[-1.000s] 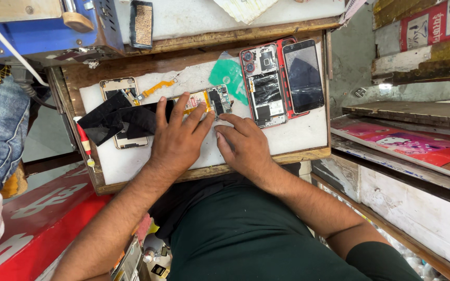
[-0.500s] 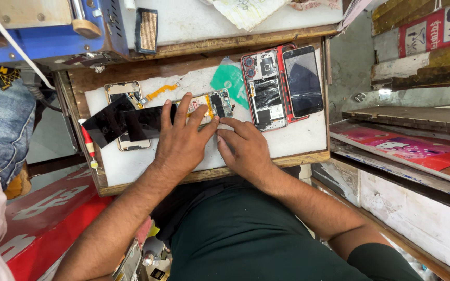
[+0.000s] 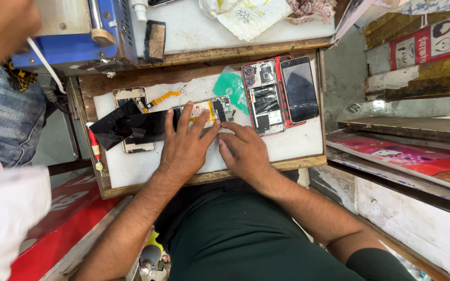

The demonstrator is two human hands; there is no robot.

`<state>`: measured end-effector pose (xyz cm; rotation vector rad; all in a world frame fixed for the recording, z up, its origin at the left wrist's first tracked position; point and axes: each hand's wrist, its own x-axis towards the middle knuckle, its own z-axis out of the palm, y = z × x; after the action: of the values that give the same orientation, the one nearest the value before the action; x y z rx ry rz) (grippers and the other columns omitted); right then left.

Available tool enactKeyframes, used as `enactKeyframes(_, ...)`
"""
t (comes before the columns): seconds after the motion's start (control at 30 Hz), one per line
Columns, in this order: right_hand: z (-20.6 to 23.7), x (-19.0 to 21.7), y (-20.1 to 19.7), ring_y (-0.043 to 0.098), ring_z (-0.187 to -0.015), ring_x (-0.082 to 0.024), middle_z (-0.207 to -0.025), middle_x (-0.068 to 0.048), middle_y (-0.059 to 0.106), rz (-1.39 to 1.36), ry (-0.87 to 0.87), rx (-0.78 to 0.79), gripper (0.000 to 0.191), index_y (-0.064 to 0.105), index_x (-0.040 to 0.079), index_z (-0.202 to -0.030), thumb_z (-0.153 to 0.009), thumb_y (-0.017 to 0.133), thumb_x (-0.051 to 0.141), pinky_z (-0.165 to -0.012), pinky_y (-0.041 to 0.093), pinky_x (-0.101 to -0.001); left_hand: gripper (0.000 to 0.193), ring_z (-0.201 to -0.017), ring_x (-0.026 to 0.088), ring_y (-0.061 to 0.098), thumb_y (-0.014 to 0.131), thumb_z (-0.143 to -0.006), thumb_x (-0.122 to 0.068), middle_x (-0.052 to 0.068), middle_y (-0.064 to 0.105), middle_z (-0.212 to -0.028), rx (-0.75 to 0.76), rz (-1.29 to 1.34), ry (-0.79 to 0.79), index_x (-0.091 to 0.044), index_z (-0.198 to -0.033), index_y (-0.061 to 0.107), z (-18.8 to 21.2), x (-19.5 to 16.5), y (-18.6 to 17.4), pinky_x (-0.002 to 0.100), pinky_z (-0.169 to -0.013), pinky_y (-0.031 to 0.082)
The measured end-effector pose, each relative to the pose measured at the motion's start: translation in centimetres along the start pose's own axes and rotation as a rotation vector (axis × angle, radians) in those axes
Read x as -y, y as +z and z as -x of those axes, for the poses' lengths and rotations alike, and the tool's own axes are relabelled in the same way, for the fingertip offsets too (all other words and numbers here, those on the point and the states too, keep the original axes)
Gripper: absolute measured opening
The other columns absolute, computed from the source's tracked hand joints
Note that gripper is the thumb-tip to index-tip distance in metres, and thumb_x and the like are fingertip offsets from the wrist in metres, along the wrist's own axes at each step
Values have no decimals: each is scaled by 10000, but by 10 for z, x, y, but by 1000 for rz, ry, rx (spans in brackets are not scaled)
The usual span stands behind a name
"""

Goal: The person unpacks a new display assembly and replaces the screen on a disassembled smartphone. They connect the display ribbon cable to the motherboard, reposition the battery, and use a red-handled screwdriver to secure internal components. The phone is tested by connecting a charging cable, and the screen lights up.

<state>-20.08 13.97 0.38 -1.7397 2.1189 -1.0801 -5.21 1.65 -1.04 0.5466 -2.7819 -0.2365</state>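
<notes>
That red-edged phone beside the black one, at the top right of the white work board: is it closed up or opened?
Opened. The red-edged phone lies with its cover off, its camera parts, black battery and circuit boards bare, beside the black phone on the white board.

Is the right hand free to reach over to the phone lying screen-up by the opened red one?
Probably yes. The right hand rests on the white work surface, and the dark-screened phone lies just beyond it, past the opened red phone. Nothing stands between them; it holds no visible tool.
</notes>
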Motion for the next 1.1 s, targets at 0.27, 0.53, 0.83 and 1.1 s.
enactKeyframes(0.27, 0, 1, 1, 660, -907, -269, -1244, -86, 697, 3, 0, -5, 226, 729, 64, -1075, -852, 766, 53, -805, 557, -377, 349, -1443, 400, 387, 662, -937, -197, 132, 563, -1424, -5, 2, -30, -171, -1280, 723, 0, -5, -2, 737, -1123, 287)
enactKeyframes(0.53, 0, 2, 1, 657, -923, -271, -1255, -82, 691, 30, 7, 1, 248, 732, 64, -1099, -852, 754, 52, -823, 559, -382, 307, -1454, 403, 388, 682, -924, -207, 134, 560, -1416, 44, -45, -43, -127, -1218, 714, -10, -14, -4, 734, -1138, 299)
enactKeyframes(0.83, -1, 2, 2, 668, -966, -261, -1246, -75, 685, 27, 7, -8, 179, 739, 74, -1056, -878, 756, 66, -828, 565, -374, 617, -1439, 411, 421, 768, -882, -208, 173, 511, -1497, 100, -22, -416, -129, -1460, 567, 33, 46, -53, 625, -1141, 360)
enactKeyframes(1.1, -6, 6, 0, 672, -948, -268, -1234, -84, 684, 25, 7, 12, 176, 752, 80, -1035, -860, 758, 66, -816, 564, -383, 862, -1419, 394, 396, 830, -751, -285, 143, 537, -1465, 301, -128, -531, -214, -1531, 469, 61, 110, -81, 637, -1134, 302)
